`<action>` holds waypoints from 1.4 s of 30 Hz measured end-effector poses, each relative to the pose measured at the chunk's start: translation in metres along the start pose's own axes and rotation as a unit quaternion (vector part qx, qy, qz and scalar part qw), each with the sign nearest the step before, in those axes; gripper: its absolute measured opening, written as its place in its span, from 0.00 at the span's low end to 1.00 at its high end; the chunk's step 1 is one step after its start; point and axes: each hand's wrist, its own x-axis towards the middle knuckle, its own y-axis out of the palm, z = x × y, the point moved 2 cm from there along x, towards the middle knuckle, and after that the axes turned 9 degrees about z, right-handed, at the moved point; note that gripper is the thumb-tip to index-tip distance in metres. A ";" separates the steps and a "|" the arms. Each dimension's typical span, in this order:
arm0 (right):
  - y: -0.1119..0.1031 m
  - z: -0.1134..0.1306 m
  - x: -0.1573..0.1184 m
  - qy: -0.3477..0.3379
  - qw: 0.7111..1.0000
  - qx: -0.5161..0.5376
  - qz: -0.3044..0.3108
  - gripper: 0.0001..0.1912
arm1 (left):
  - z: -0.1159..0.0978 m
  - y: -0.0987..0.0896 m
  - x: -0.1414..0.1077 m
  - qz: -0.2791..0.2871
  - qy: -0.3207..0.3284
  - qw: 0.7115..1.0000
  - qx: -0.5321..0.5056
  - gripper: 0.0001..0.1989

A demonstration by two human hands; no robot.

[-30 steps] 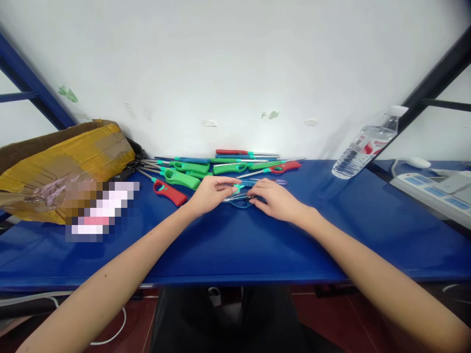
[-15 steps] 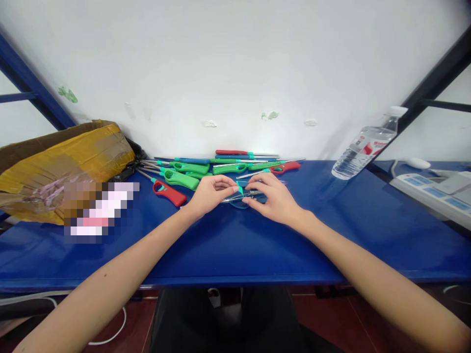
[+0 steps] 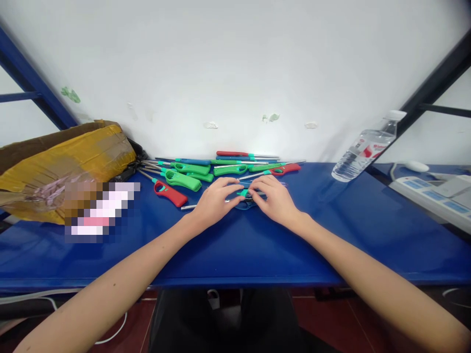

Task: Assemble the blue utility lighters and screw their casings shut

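A blue lighter point(image 3: 244, 204) with a teal collar and a metal rod lies low over the blue table between my hands. The rod's tip sticks out to the left, below my left hand point(image 3: 217, 200). My left hand's thumb and fingers pinch the lighter near its teal collar. From the right, my right hand point(image 3: 274, 197) closes its thumb and fingers on the lighter's handle. Part of the handle is hidden by the fingers. Behind my hands lie several lighters, among them a green one point(image 3: 183, 180), and a red one point(image 3: 170, 193) to the left.
On the left of the blue table point(image 3: 235, 255) is an open cardboard box point(image 3: 106, 152) with yellow tape, beside a blurred patch. A tilted water bottle point(image 3: 362, 149) and a white power strip point(image 3: 437, 196) are on the right. A white wall rises behind.
My hands have drawn closer together around the lighter. The teal collar has shifted slightly right and down, and the rod's tip now shows left of my left hand.
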 end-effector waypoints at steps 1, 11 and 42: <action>-0.001 0.001 0.000 0.000 1.000 0.001 -0.002 0.06 | 0.000 0.001 0.000 0.002 0.020 1.000 0.021 0.11; -0.004 0.008 0.001 0.022 0.996 0.088 -0.024 0.05 | -0.008 -0.001 0.002 0.028 -0.001 0.998 -0.047 0.13; 0.004 0.003 0.001 -0.058 0.998 0.000 0.029 0.20 | -0.012 -0.006 0.010 0.039 -0.194 0.932 -0.303 0.20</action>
